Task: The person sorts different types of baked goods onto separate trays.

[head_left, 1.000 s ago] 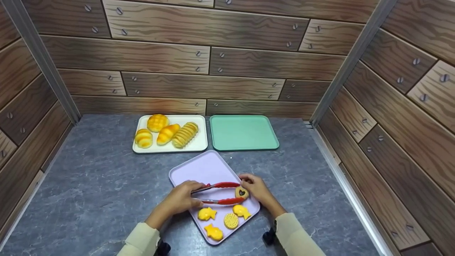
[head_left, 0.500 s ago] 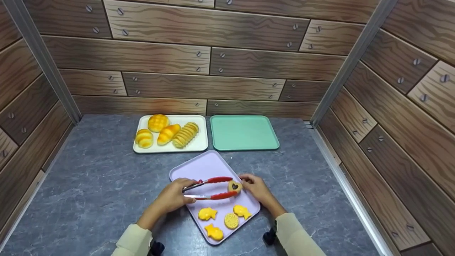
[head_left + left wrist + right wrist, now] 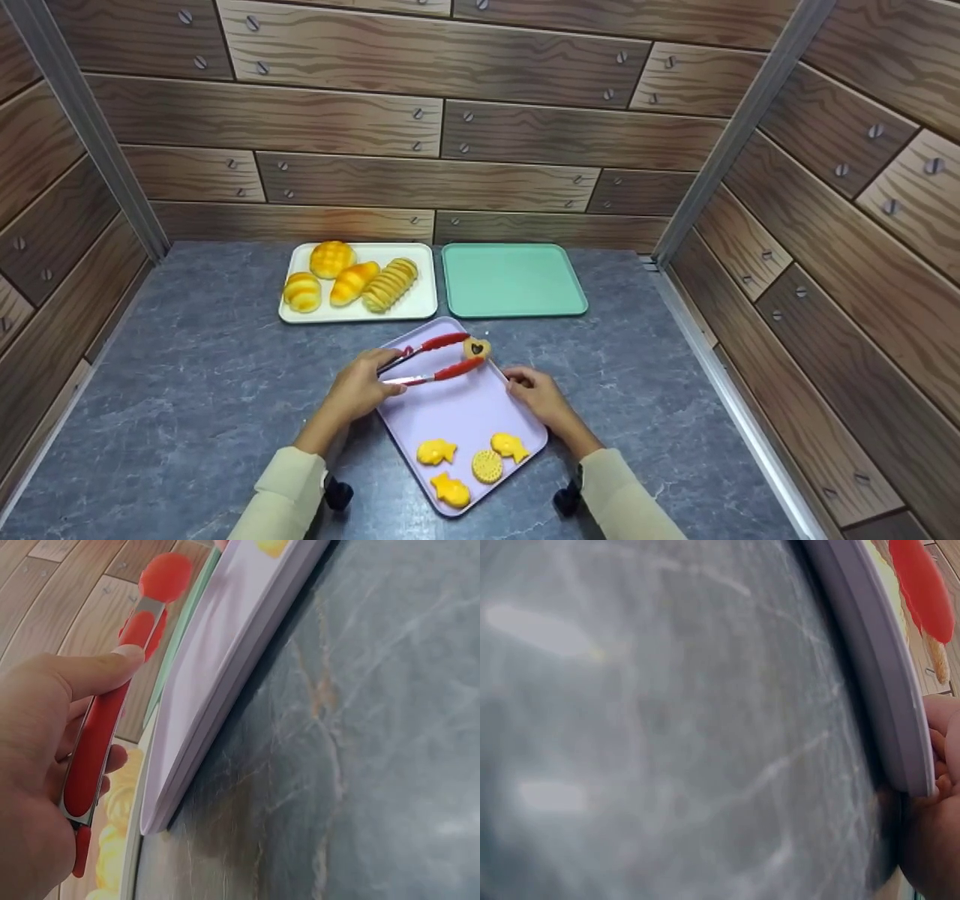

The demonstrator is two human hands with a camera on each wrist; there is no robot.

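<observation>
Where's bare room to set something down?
Bare: the green tray, the purple tray between tongs and yellow pieces, and the counter left of the left hand, right of the right hand. Crowded: the white tray, with breads.

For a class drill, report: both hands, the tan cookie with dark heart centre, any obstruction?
Left hand gripping red-and-silver tongs. Right hand at rim of lilac rectangular tray. Cookie pinched in tongs, off tray. Nothing visibly blocking.
</observation>
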